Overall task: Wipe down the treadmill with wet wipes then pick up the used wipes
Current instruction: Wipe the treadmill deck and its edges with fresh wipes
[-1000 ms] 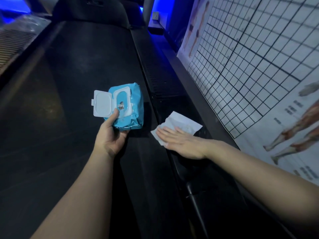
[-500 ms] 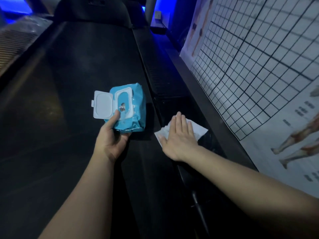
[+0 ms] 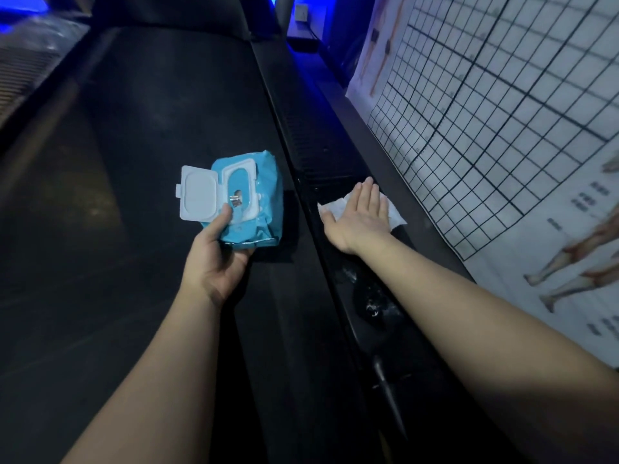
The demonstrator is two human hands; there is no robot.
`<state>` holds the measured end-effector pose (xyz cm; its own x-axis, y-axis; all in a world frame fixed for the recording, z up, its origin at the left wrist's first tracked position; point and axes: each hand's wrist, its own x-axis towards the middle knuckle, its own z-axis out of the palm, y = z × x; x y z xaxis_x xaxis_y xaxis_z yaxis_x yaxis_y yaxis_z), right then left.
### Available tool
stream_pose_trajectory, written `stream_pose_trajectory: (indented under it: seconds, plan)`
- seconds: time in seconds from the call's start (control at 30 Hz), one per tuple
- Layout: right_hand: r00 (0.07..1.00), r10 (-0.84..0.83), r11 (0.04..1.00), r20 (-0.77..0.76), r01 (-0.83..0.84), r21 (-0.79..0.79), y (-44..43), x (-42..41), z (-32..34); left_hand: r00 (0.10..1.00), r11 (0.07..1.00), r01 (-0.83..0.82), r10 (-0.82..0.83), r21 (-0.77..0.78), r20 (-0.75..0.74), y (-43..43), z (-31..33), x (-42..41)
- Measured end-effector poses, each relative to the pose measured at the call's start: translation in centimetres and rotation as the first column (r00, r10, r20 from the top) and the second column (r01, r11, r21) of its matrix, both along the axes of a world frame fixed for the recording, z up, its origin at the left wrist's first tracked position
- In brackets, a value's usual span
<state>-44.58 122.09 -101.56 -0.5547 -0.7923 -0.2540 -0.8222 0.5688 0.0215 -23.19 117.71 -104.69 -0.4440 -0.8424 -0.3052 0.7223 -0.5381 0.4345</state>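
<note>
Wiping the treadmill (image 3: 144, 135) well probably means long, overlapping strokes along its right side rail (image 3: 321, 155). The left hand (image 3: 217, 259) grips the open blue wipes pack (image 3: 264, 182) over the belt; the right hand (image 3: 360, 217), fingers flat, presses the wet wipe (image 3: 333, 206) onto the rail.

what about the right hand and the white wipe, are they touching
Touching. The head view shows the right hand flat on the white wipe, palm down over its middle, its edges showing on both sides.
</note>
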Motion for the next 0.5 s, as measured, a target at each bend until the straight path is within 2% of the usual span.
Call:
stream_pose_trajectory:
  seconds: [0.1, 0.33, 0.5]
  plan:
    - [1.0, 0.023, 1.0, 0.01, -0.023, 0.002, 2.0, 1.5, -0.2, 1.0, 1.0, -0.002, 0.002, 0.009, -0.009, 0.0, 0.0, 0.0]
    - [1.0, 0.02, 0.999, 0.008, -0.02, 0.046, 8.6, 5.5, -0.6, 0.995, 0.999, 0.043, -0.041, -0.016, 0.088, -0.5, 0.3, -0.3]
    - [0.999, -0.038, 0.993, 0.021, 0.035, 0.112, 8.4, 5.6, -0.5, 0.999, 0.998, 0.046, -0.047, 0.038, 0.013, -0.4, 0.0, -1.2]
